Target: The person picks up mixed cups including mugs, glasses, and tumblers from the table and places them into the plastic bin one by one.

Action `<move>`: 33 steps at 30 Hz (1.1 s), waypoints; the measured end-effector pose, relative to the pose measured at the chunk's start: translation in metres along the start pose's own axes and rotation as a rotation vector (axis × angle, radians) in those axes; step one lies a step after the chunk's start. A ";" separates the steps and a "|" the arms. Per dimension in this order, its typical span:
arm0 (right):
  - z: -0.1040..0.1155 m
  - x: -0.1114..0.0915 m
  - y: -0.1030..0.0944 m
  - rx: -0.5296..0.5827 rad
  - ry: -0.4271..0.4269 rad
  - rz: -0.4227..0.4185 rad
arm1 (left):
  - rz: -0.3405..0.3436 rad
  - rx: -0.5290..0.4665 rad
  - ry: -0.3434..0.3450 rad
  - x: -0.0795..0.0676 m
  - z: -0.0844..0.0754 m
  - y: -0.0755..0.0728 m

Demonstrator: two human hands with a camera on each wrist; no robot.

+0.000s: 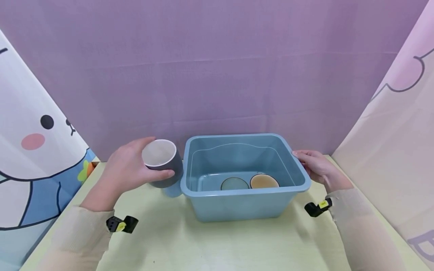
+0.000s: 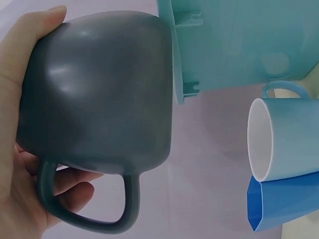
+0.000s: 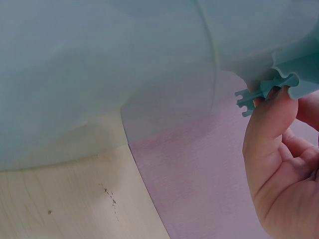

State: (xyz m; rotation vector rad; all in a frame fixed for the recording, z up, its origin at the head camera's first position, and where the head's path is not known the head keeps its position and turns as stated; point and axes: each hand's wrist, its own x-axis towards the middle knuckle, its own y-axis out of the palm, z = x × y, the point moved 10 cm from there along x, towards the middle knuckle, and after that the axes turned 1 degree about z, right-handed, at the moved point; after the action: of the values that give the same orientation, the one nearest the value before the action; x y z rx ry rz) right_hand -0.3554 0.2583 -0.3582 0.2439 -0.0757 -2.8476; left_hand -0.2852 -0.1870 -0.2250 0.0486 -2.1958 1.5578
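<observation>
My left hand [image 1: 127, 167] grips a dark grey mug [image 2: 104, 89] with a white inside, thumb on one side and fingers round the other. The mug is held up beside the left end of a blue plastic basin [image 1: 237, 207], its handle showing in the left wrist view. My right hand [image 1: 315, 165] pinches the basin's right rim; in the right wrist view its thumb [image 3: 274, 114] presses under the rim's edge. Inside the basin lie a teal round piece [image 1: 234, 183] and a cream-coloured one with a dark rim [image 1: 264, 181], both partly hidden by the front wall.
Below the held mug, left of the basin, stand a light blue mug [image 2: 294, 132] with a white inside and a blue angular cup [image 2: 286, 201]. The pale table [image 1: 217, 244] meets a purple curtain [image 1: 217, 75] behind, with printed curtains at both sides.
</observation>
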 end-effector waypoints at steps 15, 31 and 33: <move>-0.001 -0.003 -0.005 -0.021 0.025 -0.027 | 0.023 0.010 0.002 0.007 -0.009 0.000; 0.000 -0.004 -0.005 -0.018 0.028 -0.024 | 0.050 -0.001 0.008 0.014 -0.020 0.003; 0.000 -0.004 -0.005 -0.017 0.029 -0.024 | 0.049 -0.007 0.010 0.015 -0.021 0.004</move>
State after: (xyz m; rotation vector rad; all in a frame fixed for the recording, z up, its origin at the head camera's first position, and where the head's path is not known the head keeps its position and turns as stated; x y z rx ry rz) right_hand -0.3531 0.2641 -0.3579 0.2838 -0.0429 -2.8668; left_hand -0.2926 -0.1633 -0.2174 -0.0154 -2.2097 1.5733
